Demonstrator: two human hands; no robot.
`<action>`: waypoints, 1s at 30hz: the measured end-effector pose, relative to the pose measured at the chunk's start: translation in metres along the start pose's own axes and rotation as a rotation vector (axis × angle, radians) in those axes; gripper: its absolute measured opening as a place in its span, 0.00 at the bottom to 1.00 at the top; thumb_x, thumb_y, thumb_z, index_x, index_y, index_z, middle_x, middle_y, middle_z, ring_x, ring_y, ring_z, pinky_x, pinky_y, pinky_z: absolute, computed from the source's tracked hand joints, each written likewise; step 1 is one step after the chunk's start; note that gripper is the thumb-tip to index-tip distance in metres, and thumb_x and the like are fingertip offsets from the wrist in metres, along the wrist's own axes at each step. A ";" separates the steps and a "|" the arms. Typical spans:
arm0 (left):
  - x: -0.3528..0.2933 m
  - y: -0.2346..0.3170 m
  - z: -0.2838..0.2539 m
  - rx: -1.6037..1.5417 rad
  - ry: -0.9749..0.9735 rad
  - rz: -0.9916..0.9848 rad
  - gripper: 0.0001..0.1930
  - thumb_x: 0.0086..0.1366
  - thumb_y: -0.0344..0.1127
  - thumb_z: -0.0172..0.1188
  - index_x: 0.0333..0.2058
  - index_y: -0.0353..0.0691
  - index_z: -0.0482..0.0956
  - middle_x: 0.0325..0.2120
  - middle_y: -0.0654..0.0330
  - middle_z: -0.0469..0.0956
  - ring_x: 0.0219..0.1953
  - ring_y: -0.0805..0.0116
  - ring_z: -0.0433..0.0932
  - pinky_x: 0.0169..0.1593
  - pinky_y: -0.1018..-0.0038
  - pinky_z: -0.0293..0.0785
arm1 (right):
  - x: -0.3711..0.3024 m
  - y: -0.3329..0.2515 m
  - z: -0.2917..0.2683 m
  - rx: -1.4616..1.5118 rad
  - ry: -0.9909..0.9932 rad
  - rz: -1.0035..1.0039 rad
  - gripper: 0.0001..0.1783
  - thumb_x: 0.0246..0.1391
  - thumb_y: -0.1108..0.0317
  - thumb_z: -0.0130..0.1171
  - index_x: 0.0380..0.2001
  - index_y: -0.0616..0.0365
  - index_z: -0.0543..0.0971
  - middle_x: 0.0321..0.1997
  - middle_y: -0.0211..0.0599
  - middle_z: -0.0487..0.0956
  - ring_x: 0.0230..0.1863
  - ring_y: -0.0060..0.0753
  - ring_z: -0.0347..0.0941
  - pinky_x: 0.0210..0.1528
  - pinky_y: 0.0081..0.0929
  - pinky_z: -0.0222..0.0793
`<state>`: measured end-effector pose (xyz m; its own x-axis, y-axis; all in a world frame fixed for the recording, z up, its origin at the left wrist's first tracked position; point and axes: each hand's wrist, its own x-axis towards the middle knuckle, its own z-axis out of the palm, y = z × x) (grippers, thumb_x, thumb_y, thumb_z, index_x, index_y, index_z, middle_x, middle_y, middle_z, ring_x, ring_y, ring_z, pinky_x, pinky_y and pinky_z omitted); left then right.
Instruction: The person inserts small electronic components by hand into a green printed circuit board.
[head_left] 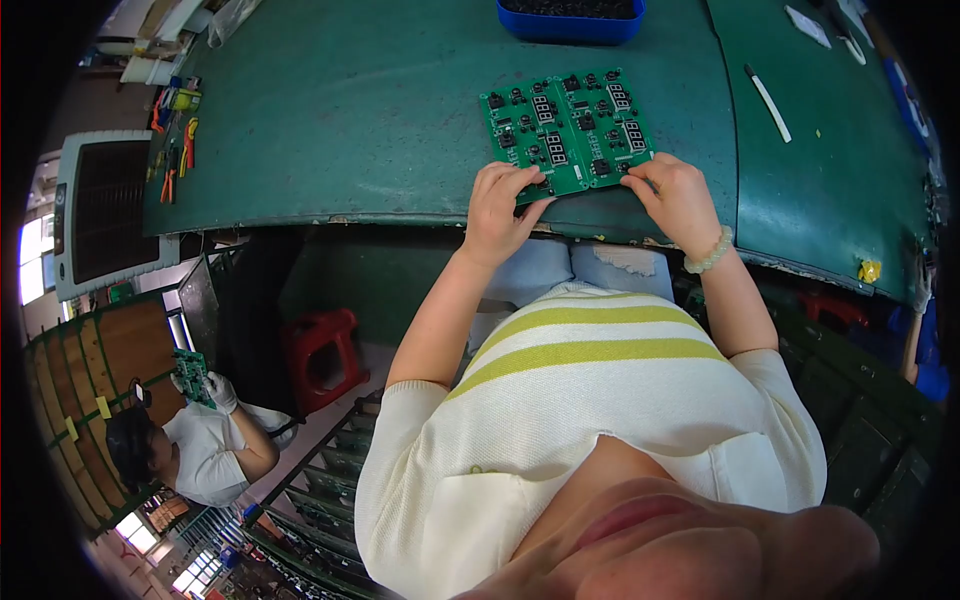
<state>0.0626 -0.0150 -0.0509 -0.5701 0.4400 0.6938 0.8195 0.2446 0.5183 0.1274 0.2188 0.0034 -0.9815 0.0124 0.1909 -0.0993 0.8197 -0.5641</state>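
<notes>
A green circuit board panel (567,130) rests at the front of the green table, slightly tilted in the view. It carries several white-framed digit displays, black square parts and small round buttons. My left hand (497,208) grips its near left corner, thumb below the edge and fingers on top. At the near right corner, my right hand (680,200) pinches the board between thumb and fingers; a pale beaded bracelet circles that wrist. The underside of the panel is hidden.
Behind the board stands a blue tray (570,27) of small dark parts. A white pen-like tool (768,104) lies to the right. Pliers (190,145) and other hand tools lie at the left, near a monitor (112,212). A gloved co-worker holds another circuit board (193,377).
</notes>
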 end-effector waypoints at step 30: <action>-0.007 0.007 0.008 0.211 0.023 0.168 0.14 0.39 0.21 0.65 0.29 0.39 0.80 0.31 0.59 0.75 0.36 0.60 0.72 0.41 0.63 0.72 | 0.204 0.057 -0.010 0.903 0.284 -0.002 0.17 0.50 0.79 0.46 0.45 0.62 0.73 0.42 0.40 0.76 0.43 0.37 0.73 0.50 0.27 0.65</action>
<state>0.0722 -0.0090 -0.0563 -0.4241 0.4705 0.7738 0.8954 0.3456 0.2806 -0.0773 0.2738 0.0183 -0.9164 0.2482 0.3140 -0.3068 0.0682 -0.9493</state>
